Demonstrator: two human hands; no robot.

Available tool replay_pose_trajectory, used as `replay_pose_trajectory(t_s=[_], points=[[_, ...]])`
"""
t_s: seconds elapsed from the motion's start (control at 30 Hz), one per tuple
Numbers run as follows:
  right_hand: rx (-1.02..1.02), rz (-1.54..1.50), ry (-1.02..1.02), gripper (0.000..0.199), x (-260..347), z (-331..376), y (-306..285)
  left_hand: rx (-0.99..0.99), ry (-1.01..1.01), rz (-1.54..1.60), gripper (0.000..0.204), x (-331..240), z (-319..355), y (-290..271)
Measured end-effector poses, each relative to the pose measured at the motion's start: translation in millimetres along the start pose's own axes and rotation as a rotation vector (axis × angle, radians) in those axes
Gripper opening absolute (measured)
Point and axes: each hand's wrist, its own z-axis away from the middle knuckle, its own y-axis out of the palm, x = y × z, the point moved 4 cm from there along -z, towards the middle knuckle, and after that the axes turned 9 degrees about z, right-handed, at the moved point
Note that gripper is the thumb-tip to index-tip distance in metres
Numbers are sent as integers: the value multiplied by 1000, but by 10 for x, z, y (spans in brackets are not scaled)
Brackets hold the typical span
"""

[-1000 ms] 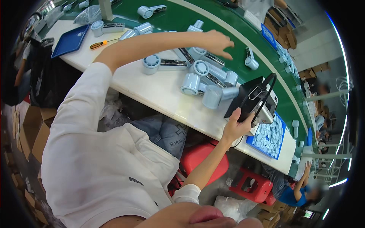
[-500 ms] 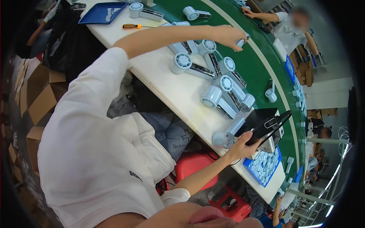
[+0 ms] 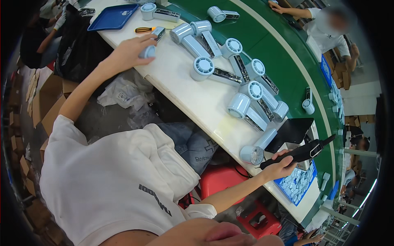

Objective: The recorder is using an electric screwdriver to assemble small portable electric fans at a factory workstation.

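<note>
My left hand (image 3: 125, 54) is closed around a light blue handheld fan (image 3: 148, 52) above the left part of the white table (image 3: 180, 88), near the orange-handled screwdriver (image 3: 144, 30). The palm and fingers hide much of that fan. At the right, my right hand (image 3: 282, 165) grips a black electric screwdriver (image 3: 303, 152), its thin bit pointing lower left. Just beside that bit lies a fan (image 3: 251, 154) with a clear grille. Several more fans lie between my hands, such as one with an exposed circuit strip (image 3: 204, 67).
A blue tray (image 3: 113, 17) sits at the table's far left. Small light blue parts fill another tray (image 3: 296, 184) at the right, near a black-topped box (image 3: 293, 133). The green conveyor (image 3: 273, 49) runs behind the table, carrying fans. Another person (image 3: 328, 30) sits across it.
My left hand has swung from over the conveyor to the table's left side, holding a fan. My right hand has turned the electric screwdriver, so its bit now shows at the lower left.
</note>
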Motion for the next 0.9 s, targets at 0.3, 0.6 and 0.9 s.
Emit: replay_pose_trajectory(t_s=[0.3,0.6,0.9], points=[[-38,-105,-11,51,-10,-7,-89,-63,-58,-236,66,-151,-98,321],[-236,-176,-115,64,-35,156,-304,56,272,651,32,-1649,467,818],[-154,-195,-206,55,59,182,-303,204,-218,771,25,-654,1589,2380]])
